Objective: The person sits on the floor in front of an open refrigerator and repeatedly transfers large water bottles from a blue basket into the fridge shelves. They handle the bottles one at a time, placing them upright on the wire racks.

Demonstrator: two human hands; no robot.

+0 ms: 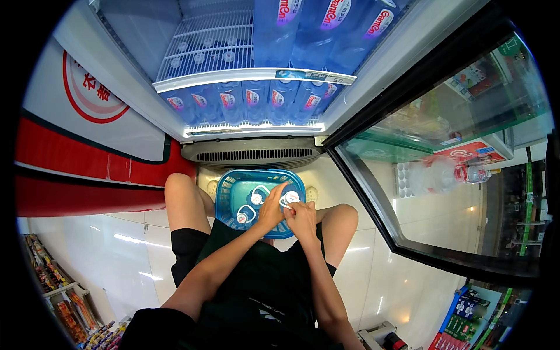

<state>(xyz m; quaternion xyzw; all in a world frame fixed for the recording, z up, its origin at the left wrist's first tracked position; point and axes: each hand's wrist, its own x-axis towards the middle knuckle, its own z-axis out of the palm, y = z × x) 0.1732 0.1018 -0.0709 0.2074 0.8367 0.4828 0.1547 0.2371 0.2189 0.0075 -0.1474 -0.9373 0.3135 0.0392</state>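
A blue plastic basket (224,180) stands on the floor between the person's knees. Inside it are several large bottles with white caps and white loop handles, one bottle cap (257,199) at the middle and another cap (242,218) at the lower left. At the basket's right side, my left hand (272,208) lies against a capped bottle (292,197), its fingers along the bottle's shoulder. My right hand (301,218) pinches that bottle's white loop handle at the near side. The bodies of the bottles are mostly hidden in the basket.
An open refrigerator holds large blue-tinted bottles (275,39) above its shelf edge (258,75) and a row of smaller bottles (252,103) below. Its glass door (393,236) stands open at the right. A red and white cabinet (87,153) stands left; snack shelves (61,288) are lower left.
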